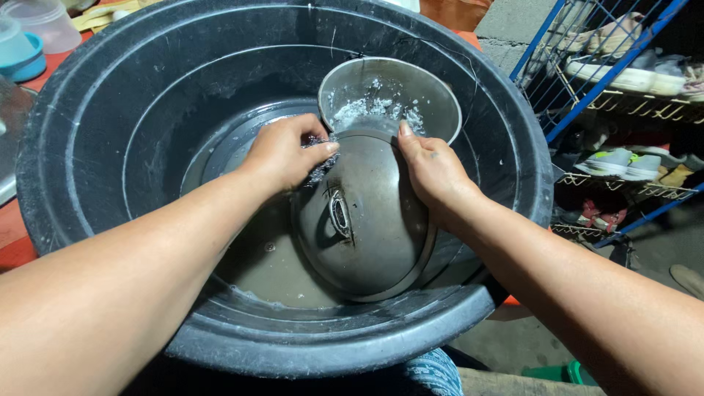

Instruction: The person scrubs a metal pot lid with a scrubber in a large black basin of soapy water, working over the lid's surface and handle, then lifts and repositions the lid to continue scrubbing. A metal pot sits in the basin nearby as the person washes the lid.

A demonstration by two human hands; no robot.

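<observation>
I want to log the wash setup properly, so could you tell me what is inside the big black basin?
Inside the black basin: murky water, a domed metal lid, and a soapy metal bowl behind it. Both hands rest on the lid. Whatever lies under the lid is hidden.
</observation>
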